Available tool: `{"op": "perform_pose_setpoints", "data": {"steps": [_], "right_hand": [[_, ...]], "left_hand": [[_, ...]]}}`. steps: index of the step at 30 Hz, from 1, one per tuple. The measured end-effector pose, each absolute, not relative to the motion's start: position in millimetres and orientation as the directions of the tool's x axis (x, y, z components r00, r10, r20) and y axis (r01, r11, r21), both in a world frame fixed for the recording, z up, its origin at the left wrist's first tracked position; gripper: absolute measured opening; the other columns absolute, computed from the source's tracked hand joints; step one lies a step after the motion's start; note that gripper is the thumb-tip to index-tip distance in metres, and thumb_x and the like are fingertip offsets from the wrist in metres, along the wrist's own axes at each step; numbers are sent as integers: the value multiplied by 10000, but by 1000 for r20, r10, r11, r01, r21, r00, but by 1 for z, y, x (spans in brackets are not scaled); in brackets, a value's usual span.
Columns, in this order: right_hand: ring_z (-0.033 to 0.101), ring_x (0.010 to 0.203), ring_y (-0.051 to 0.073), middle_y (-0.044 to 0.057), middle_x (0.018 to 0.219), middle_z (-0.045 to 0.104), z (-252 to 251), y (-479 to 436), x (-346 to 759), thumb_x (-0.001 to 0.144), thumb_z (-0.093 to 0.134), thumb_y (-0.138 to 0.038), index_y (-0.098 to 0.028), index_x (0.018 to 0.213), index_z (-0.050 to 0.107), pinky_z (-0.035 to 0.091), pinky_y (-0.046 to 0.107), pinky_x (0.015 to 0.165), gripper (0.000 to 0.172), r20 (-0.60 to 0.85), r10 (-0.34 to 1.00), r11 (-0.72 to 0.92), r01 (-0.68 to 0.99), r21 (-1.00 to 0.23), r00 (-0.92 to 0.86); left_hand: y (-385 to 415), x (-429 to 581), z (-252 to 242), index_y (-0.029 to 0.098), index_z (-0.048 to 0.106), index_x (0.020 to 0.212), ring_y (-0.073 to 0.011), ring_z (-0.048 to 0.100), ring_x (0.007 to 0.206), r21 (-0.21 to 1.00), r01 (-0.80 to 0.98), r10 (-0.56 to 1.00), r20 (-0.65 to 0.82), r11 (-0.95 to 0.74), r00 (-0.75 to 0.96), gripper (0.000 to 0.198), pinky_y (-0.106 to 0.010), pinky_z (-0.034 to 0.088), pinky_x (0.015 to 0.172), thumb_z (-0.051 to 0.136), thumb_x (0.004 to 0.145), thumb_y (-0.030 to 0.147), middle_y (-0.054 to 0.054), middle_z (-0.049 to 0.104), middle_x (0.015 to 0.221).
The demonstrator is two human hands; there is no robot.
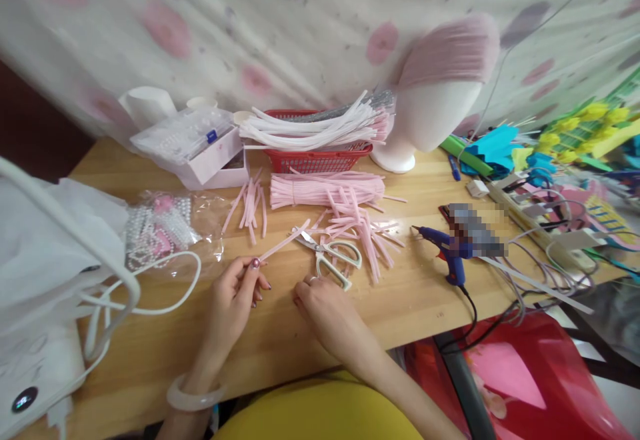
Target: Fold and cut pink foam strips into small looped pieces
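My left hand point(239, 293) pinches one end of a pink pipe cleaner point(285, 241) between thumb and fingers; its other end points up and right over the scissor blades. Just to the right, my right hand point(323, 307) is closed low over the table, and what its curled fingers hold, if anything, is hidden. White-handled scissors point(333, 253) lie beyond the right hand, their handles close to its knuckles. Cut pink pipe cleaner pieces point(367, 233) are heaped behind and beside the scissors, and a smaller group of cut pieces point(250, 207) lies to the left.
A pink pipe cleaner bundle point(325, 190) lies before a red basket point(320, 160) of white stems. Bagged beads point(160, 230) and a white cable point(193, 273) are left. A blue glue gun point(453, 253), power strip point(540, 227) and foam head point(433, 113) are right.
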State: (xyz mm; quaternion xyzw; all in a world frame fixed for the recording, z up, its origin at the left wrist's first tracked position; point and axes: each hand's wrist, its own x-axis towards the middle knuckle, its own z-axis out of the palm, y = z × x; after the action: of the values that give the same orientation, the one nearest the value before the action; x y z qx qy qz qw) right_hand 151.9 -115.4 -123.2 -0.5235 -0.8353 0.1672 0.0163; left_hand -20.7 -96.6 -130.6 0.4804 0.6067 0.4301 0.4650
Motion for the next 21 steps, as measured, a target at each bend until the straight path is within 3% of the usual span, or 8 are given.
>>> {"op": "perform_pose_setpoints", "data": {"steps": [5, 8, 11, 19, 21], "right_hand": [[601, 690, 150, 44, 805, 665, -106, -124, 168, 890, 551, -145, -169, 867, 628, 343, 245, 599, 84, -144, 943, 194, 849, -491, -299], [611, 644, 149, 24, 740, 681, -100, -128, 179, 867, 613, -233, -179, 816, 629, 345, 232, 572, 76, -217, 955, 49, 833, -552, -200], [618, 610, 153, 23, 710, 690, -100, -130, 185, 863, 619, -272, -178, 802, 637, 329, 229, 539, 113, -268, 951, -9, 851, -526, -155], [663, 661, 207, 101, 734, 712, -113, -123, 171, 865, 551, -200, -143, 823, 652, 312, 266, 540, 123, -287, 943, 78, 949, -306, -170], [665, 655, 205, 117, 741, 718, -116, -121, 168, 866, 540, -199, -136, 810, 664, 322, 267, 539, 150, -286, 939, 94, 943, -318, -190]], "left_hand": [[-99, -20, -128, 176, 602, 855, -116, 503, 455, 969, 188, 984, -138, 157, -111, 284, -205, 403, 417, 530, 833, 450, 14, 617, 586], [-101, -20, -129, 176, 606, 860, -116, 504, 456, 969, 191, 984, -136, 156, -111, 287, -205, 403, 418, 532, 835, 453, 15, 617, 588], [-102, -20, -130, 178, 608, 863, -115, 504, 458, 969, 197, 986, -129, 147, -103, 282, -204, 401, 416, 535, 838, 449, 17, 615, 595], [-106, -20, -139, 177, 605, 867, -123, 513, 466, 969, 221, 993, -99, 111, -67, 262, -216, 414, 418, 533, 847, 428, 12, 605, 616], [-107, -20, -140, 180, 608, 858, -127, 511, 465, 969, 223, 993, -98, 109, -60, 262, -219, 411, 415, 533, 846, 431, 9, 605, 613]]}}
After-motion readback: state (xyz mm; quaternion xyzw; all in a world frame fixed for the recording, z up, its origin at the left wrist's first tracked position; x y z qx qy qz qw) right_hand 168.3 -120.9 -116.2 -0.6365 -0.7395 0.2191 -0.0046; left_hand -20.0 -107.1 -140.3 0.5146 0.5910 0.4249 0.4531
